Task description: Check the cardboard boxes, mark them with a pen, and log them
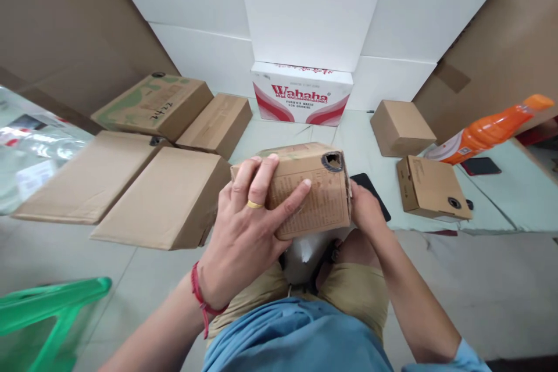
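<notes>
A brown cardboard box with printed text and a dark-rimmed hole near its top right corner is held above my lap. My left hand grips its left part, fingers over the top edge and the index finger lying along the near printed face. At the box's right end is my right hand, closed against the edge, its fingertips partly hidden by the cardboard. Behind that hand a black flat object lies on the table, partly covered.
Several cardboard boxes stand on the left of the table. A Wahaha carton is at the back. On the right are a plain box, a holed box, an orange bottle and a phone. A green stool stands lower left.
</notes>
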The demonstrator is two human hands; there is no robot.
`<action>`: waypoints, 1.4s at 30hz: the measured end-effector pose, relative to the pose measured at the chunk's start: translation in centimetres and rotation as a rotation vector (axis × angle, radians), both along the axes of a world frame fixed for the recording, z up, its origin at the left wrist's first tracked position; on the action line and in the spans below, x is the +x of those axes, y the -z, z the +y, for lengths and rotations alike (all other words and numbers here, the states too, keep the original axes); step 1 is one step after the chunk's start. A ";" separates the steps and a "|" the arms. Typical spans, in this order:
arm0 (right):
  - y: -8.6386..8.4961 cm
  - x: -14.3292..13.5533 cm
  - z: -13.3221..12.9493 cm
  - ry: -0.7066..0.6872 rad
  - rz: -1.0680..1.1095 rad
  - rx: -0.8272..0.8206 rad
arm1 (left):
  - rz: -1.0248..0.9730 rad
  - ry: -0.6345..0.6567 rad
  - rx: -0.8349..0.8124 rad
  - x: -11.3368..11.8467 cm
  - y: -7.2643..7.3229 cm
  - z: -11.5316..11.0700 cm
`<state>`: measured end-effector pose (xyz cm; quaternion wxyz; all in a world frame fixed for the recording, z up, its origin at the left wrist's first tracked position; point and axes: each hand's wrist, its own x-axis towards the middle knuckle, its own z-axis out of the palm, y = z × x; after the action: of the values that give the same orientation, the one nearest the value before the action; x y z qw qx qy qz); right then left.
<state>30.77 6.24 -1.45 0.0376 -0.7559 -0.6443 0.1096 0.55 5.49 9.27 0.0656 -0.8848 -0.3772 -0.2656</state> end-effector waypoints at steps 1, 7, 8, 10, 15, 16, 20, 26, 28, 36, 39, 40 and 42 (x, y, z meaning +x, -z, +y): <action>0.1 0.8 -0.4 0.051 -0.034 0.031 | 0.011 0.008 0.003 0.2 0.1 0.0; 1.8 4.4 -4.7 0.334 -0.181 -0.052 | 0.067 0.025 -0.014 0.9 0.5 0.2; 2.0 4.4 -5.0 0.337 -0.175 -0.081 | 0.066 0.025 -0.019 1.0 0.5 0.2; 2.2 4.1 -5.0 0.339 -0.165 -0.106 | 0.062 0.021 -0.031 1.1 0.6 0.2; 2.1 3.9 -3.6 0.414 -0.085 -0.128 | 0.061 0.007 -0.038 1.3 0.6 0.0; 2.2 4.1 -3.5 0.423 -0.068 -0.128 | 0.067 0.005 -0.044 1.3 0.6 -0.1; 2.4 5.2 -3.9 0.412 0.016 -0.139 | 0.092 -0.005 -0.058 1.4 0.3 0.0; 2.3 6.3 -5.2 0.358 0.284 -0.097 | 0.103 -0.017 -0.042 1.6 0.1 0.2; 1.8 6.1 -5.8 0.414 0.499 0.013 | 0.097 -0.020 -0.038 1.8 0.1 0.2; -7.3 -1.9 -9.8 0.401 0.780 0.609 | 0.107 -0.041 -0.070 2.1 0.3 0.0; -9.7 -5.9 -10.1 0.324 0.660 0.738 | 0.082 -0.055 -0.098 2.4 0.4 -0.1; -10.0 -6.9 -10.0 0.287 0.627 0.764 | 0.073 -0.057 -0.104 2.5 0.4 -0.1; -9.9 -8.2 -9.8 0.223 0.579 0.800 | 0.067 -0.059 -0.106 2.7 0.5 -0.1</action>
<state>22.58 -3.53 8.48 0.5128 -0.6853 -0.5143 0.0545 3.22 5.36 8.79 0.0391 -0.8839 -0.4142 -0.2135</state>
